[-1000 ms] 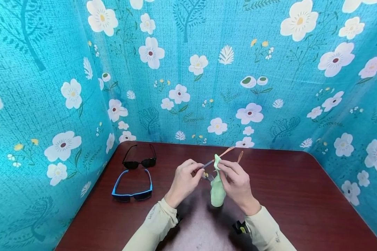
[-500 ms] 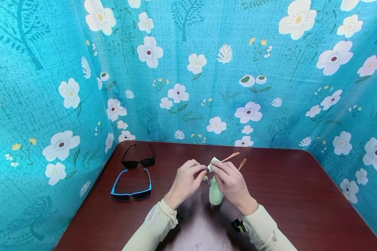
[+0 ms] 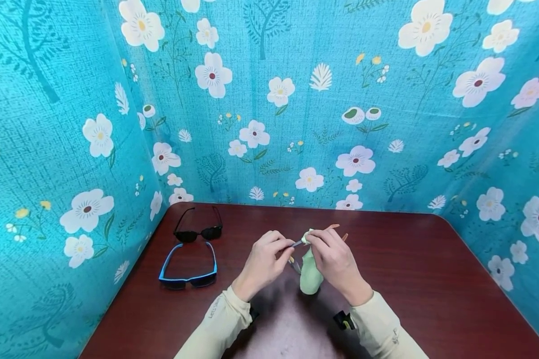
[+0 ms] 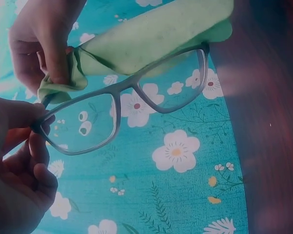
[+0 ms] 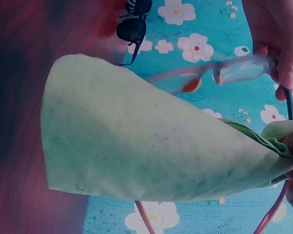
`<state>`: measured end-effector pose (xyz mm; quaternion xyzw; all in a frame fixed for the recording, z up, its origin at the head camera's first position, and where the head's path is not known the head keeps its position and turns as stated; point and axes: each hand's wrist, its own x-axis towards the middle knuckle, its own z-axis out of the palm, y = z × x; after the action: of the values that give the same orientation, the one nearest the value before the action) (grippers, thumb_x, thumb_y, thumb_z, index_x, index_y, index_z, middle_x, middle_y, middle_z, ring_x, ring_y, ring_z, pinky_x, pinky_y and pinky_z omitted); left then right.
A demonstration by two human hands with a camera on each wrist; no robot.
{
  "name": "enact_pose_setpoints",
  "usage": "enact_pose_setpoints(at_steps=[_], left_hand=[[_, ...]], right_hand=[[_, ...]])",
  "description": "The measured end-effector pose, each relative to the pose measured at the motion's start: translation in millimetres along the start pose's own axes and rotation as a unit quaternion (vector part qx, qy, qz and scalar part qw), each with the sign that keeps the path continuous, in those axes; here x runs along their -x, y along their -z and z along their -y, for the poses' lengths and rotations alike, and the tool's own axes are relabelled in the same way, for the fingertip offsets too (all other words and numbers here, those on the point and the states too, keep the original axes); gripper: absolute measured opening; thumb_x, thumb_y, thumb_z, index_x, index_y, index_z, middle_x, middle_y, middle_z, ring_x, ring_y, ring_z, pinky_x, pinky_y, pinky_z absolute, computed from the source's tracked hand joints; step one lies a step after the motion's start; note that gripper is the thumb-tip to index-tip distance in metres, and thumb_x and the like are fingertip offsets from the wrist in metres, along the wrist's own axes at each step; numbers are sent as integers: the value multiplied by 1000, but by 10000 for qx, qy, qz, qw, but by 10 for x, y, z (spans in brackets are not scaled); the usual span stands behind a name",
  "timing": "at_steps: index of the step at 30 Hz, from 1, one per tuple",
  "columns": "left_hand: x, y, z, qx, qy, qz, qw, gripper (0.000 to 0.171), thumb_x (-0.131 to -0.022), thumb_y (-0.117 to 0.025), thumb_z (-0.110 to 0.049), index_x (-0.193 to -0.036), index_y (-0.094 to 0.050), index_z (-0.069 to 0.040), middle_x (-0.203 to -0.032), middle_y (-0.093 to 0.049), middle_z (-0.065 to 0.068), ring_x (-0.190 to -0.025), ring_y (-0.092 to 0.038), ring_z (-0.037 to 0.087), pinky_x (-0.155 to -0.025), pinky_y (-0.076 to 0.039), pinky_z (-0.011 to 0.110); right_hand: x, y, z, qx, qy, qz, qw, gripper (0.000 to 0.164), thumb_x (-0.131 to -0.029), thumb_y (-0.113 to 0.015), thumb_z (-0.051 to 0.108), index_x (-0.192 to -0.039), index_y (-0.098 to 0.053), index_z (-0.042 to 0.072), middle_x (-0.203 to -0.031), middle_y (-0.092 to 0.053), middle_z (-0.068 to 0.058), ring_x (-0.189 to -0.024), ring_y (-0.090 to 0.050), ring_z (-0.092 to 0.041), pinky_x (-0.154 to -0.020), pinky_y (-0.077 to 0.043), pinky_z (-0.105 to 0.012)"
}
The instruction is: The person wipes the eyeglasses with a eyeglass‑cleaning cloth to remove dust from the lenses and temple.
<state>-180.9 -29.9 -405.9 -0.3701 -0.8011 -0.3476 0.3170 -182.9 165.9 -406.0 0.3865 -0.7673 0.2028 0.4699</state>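
A pair of eyeglasses (image 4: 121,87) with a dark grey frame and clear lenses is held above the table. My left hand (image 3: 262,259) pinches it at the outer front corner, by the hinge. Around one temple (image 5: 289,105) my right hand (image 3: 339,262) pinches a light green cloth (image 3: 311,276), close to the left fingers. The rest of the cloth hangs down and, in the right wrist view, covers part of the glasses. Beyond the right hand, the orange-brown temple tips (image 3: 332,227) stick out.
On the table's left side lie black sunglasses (image 3: 199,233), with blue-framed sunglasses (image 3: 188,277) nearer to me. The dark red-brown table (image 3: 431,279) is enclosed by a blue flowered curtain (image 3: 269,124) behind and at both sides.
The right hand and cloth slid along the temple to the left fingers, then slightly back out. The glasses' temple tips have dropped lower. Both sunglasses stay put.
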Motion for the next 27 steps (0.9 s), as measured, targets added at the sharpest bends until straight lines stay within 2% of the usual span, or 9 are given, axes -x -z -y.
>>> enact_pose_setpoints(at_steps=[7, 12, 16, 19, 21, 23, 27], left_hand=[[-19, 42, 18, 39, -134, 30, 9999, 7, -83, -70, -6, -89, -73, -7, -80, -58, -2, -73, -50, 11, -64, -43, 20], [5, 68, 40, 95, -36, 151, 9998, 6, -84, -69, -7, -89, -73, -8, -79, -57, -5, -73, -49, 9, -63, -42, 19], [20, 96, 58, 167, 82, 291, 9994, 7, -85, -69, -8, -90, -73, -10, -79, -56, -7, -72, -47, 7, -63, -41, 19], [25, 119, 66, 178, 135, 391, 9990, 7, -86, -68, -9, -90, -73, -11, -79, -56, -8, -73, -47, 6, -64, -41, 20], [29, 132, 71, 159, 138, 437, 9988, 7, -86, -68, -10, -90, -73, -12, -79, -56, -9, -73, -47, 5, -64, -41, 21], [30, 145, 72, 153, 113, 448, 9988, 7, -86, -68, -10, -90, -73, -12, -79, -56, -9, -73, -47, 5, -64, -41, 21], [24, 162, 79, 158, 8, 407, 9990, 7, -85, -68, -9, -90, -72, -12, -79, -56, -9, -73, -47, 6, -64, -41, 21]], right_hand=[[16, 41, -56, -15, -46, 139, 9999, 29, -99, -41, 11, -99, -67, 0, -100, -65, -11, -82, -57, -26, -71, -49, -34], [52, 78, -106, -40, -192, 162, 9997, 30, -99, -41, 12, -101, -67, -1, -100, -65, -12, -82, -57, -28, -71, -49, -37], [68, 113, -140, 1, -289, 201, 9994, 17, -92, -55, 2, -103, -67, -1, -101, -65, -13, -83, -57, -27, -67, -49, -35], [77, 132, -154, 25, -317, 232, 9992, 21, -82, -63, -5, -103, -67, -1, -101, -65, -13, -83, -57, -27, -68, -50, -35], [86, 139, -163, 36, -336, 224, 9992, 18, -85, -63, -3, -102, -67, -1, -101, -64, -13, -84, -57, -28, -68, -50, -35], [96, 142, -175, 31, -357, 200, 9992, 14, -92, -57, 3, -102, -66, 0, -101, -64, -12, -84, -56, -28, -69, -49, -34], [109, 150, -214, 66, -411, 182, 9990, 24, -99, -47, 13, -102, -66, 0, -102, -64, -12, -85, -56, -28, -70, -48, -33]])
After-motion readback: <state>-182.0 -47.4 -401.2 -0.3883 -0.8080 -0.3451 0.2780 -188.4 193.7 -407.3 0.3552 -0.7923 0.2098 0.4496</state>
